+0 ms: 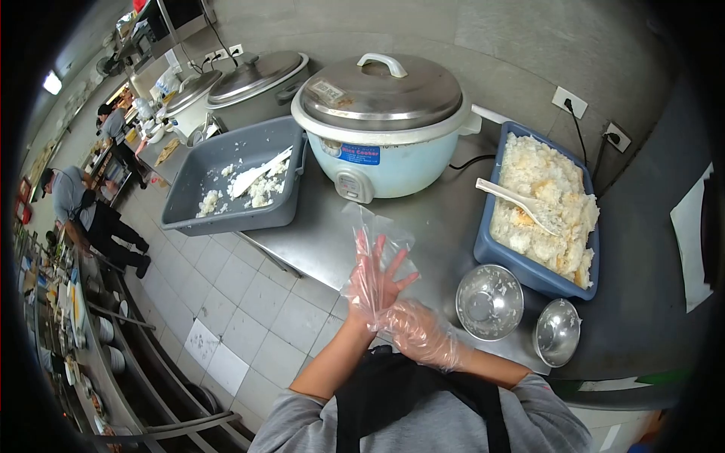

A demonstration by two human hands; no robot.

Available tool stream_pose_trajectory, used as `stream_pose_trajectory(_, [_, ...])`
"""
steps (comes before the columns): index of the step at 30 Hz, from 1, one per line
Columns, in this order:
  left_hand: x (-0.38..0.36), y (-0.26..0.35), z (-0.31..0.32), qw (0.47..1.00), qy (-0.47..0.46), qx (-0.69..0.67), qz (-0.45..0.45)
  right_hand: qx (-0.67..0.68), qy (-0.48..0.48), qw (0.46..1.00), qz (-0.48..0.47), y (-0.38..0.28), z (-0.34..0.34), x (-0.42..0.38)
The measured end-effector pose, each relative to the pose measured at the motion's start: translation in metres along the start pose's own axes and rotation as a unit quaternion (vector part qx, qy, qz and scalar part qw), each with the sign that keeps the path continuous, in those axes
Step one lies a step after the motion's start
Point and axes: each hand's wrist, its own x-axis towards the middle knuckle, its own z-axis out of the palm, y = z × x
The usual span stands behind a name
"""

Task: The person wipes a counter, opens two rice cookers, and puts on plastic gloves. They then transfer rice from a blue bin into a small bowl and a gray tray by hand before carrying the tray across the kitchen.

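Observation:
My left hand is raised with its fingers spread, inside a loose clear plastic glove that extends past the fingertips. My right hand, also in a clear glove, has its fingers closed at the left wrist, on the cuff of that glove. Both are over the front edge of the steel table. Beyond them stands a pale blue rice cooker with its metal lid on. Two metal bowls with rice bits inside sit to the right of my hands.
A blue tub heaped with rice holds a white paddle. At the left, a grey tub contains scattered rice and another white paddle. More lidded cookers stand behind. Two people are at the far left.

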Motion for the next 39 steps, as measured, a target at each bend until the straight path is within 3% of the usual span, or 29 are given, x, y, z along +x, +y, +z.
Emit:
stream_pose_trajectory(6, [0.014, 0.01, 0.005, 0.996, 0.087, -0.006, -0.028, 0.028, 0.008, 1.0, 0.006, 0.002, 0.018, 0.005])
stream_pose_trajectory(9, [0.018, 0.016, -0.021, 0.992, 0.048, 0.075, -0.09, 0.006, 0.056, 0.998, 0.043, 0.003, 0.016, 0.015])
stream_pose_trajectory(10, [0.011, 0.02, -0.025, 0.969, 0.009, 0.236, -0.07, -0.005, 0.093, 0.993, 0.068, 0.007, 0.018, 0.016])
stream_pose_trajectory(11, [0.002, 0.024, -0.027, 0.919, -0.033, 0.389, -0.047, -0.017, 0.131, 0.987, 0.093, 0.011, 0.019, 0.018])
stream_pose_trajectory(14, [-0.011, 0.033, -0.022, 0.68, -0.104, 0.726, 0.004, -0.012, 0.127, 0.986, 0.109, 0.011, 0.018, 0.024])
stream_pose_trajectory(15, [-0.012, 0.032, -0.021, 0.581, -0.115, 0.805, 0.023, -0.014, 0.136, 0.989, 0.061, 0.009, 0.02, 0.029])
stream_pose_trajectory(18, [0.002, 0.021, -0.031, 0.418, -0.228, 0.874, 0.097, -0.034, 0.054, 0.997, 0.04, 0.028, 0.067, 0.0])
stream_pose_trajectory(19, [0.007, 0.011, -0.043, 0.42, -0.249, 0.862, 0.139, -0.03, 0.03, 0.998, 0.04, 0.035, 0.083, -0.008])
stream_pose_trajectory(22, [0.007, 0.008, -0.004, 0.334, -0.265, 0.904, 0.019, 0.024, 0.008, 0.996, 0.08, 0.052, 0.118, -0.024])
stream_pose_trajectory(25, [0.014, 0.005, 0.005, 0.391, -0.287, 0.874, 0.035, 0.115, 0.04, 0.979, 0.165, 0.076, 0.17, -0.036])
stream_pose_trajectory(27, [0.022, -0.008, 0.006, 0.378, -0.293, 0.875, 0.071, 0.175, 0.068, 0.963, 0.194, 0.09, 0.201, -0.043])
stream_pose_trajectory(30, [0.035, -0.021, 0.02, 0.406, -0.3, 0.86, 0.075, 0.064, -0.023, 0.996, 0.059, 0.014, 0.063, 0.006])
stream_pose_trajectory(33, [0.054, -0.033, 0.021, 0.47, -0.303, 0.824, 0.088, 0.06, -0.002, 0.998, 0.013, 0.012, 0.058, 0.003])
stream_pose_trajectory(35, [0.065, -0.037, 0.019, 0.501, -0.305, 0.802, 0.113, 0.084, -0.044, 0.995, 0.0, 0.012, 0.04, 0.003])
stream_pose_trajectory(38, [0.078, -0.036, 0.024, 0.603, -0.282, 0.733, 0.138, 0.117, -0.049, 0.992, 0.019, 0.018, -0.024, 0.011])
stream_pose_trajectory(39, [0.07, -0.027, 0.045, 0.689, -0.247, 0.672, 0.113, 0.129, -0.043, 0.99, 0.031, 0.019, -0.053, 0.013])
